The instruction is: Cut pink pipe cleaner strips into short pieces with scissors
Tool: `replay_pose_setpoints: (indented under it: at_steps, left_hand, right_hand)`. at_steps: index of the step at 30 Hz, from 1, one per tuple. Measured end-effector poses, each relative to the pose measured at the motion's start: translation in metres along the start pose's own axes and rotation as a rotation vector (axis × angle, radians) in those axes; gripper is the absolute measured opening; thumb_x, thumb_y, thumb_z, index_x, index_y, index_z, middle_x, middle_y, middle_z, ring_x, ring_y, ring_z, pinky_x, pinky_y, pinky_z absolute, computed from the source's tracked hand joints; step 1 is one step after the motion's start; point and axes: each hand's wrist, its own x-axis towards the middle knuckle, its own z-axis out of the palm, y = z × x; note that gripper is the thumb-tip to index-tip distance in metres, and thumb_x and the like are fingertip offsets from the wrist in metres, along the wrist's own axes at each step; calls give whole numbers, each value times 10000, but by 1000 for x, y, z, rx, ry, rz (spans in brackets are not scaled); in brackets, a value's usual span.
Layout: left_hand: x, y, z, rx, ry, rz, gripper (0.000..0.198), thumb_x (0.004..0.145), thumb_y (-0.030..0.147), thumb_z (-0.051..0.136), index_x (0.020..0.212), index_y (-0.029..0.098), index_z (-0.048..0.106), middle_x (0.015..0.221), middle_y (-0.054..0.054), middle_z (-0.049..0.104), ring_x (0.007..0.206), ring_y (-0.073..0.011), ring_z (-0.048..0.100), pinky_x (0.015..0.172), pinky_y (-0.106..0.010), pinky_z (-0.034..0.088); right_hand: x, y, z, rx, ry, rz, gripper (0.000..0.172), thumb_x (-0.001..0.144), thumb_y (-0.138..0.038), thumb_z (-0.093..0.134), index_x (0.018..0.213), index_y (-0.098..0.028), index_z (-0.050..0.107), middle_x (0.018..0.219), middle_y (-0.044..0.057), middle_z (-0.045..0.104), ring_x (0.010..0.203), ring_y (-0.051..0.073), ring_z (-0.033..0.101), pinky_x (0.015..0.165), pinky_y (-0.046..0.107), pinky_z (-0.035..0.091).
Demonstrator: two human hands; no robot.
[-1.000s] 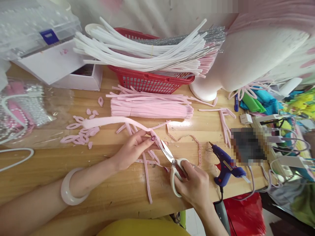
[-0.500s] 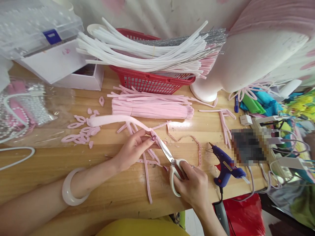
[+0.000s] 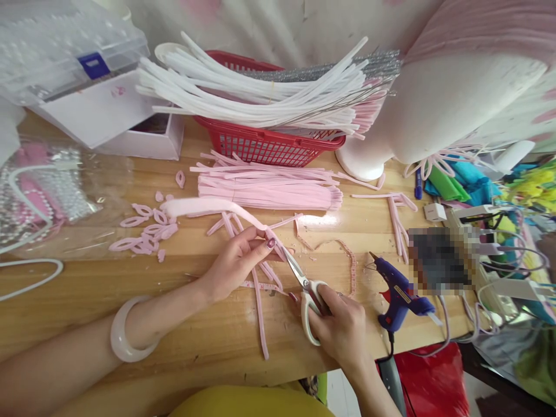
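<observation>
My left hand (image 3: pixel 237 260) pinches a pink fuzzy stem (image 3: pixel 204 207), whose thick end reaches out to the left above the table. In my right hand (image 3: pixel 341 324) are white-handled scissors (image 3: pixel 303 281). Their blades lie along the stem's thin end, close to my left fingertips; whether they touch it is hard to tell. Beneath my hands, loose pink strips (image 3: pixel 260 324) and a measuring tape (image 3: pixel 263 285) lie on the wooden table (image 3: pixel 195 341). Small pink loops (image 3: pixel 145 240) are piled to the left. Behind my hands lies a bundle of pink stems (image 3: pixel 269 191).
A red basket (image 3: pixel 269 147) with white stems stands at the back, beside a white mannequin head (image 3: pixel 452 110). A blue glue gun (image 3: pixel 397 292) lies at the right, near a power strip. Boxes (image 3: pixel 143 142) and a bag of beads (image 3: pixel 65 191) are at the left.
The thick end of the pink stem has shifted slightly up and to the right. The scissor blades look a little more closed. My left hand has hardly moved.
</observation>
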Motion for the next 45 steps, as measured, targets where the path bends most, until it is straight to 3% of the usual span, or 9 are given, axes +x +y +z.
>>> replay_pose_setpoints:
  at_steps: [6,16,23,39,45]
  left_hand:
    - [3,2,1,-114,-31,-4,158,891,323,623,928,171,639,950,-66,768,1007,-240,703,982,-410,487]
    - [4,3,4,-166,-89,-70,252,838,389,681,827,141,720,893,-83,778,999,-249,706,1034,-399,458]
    - [3,4,5,-185,-117,-67,221,839,374,683,848,154,691,890,-77,784,944,-239,721,951,-391,506]
    - [2,8,8,-196,-64,-81,218,798,370,727,823,158,682,843,-71,784,1021,-265,699,1025,-441,470]
    - [3,7,7,-182,-67,-73,227,825,375,698,820,148,682,872,-78,782,982,-249,714,1000,-410,489]
  right_hand:
    - [-1,-1,-3,265,-86,161,381,845,-315,623,582,-201,372,502,-87,285,425,54,280,402,180,235]
    - [3,-7,-12,277,-239,177,341,772,-282,638,617,-217,342,505,-90,328,443,68,314,415,182,261]
    - [1,-7,-9,264,-223,157,368,756,-255,656,623,-221,315,502,-97,333,441,64,309,427,180,256]
    - [1,-8,-3,205,-125,82,341,806,-259,613,601,-221,344,484,-93,336,425,66,296,414,183,256]
    - [-1,-7,-2,254,-121,118,362,810,-259,613,596,-218,324,491,-92,319,426,60,294,407,177,244]
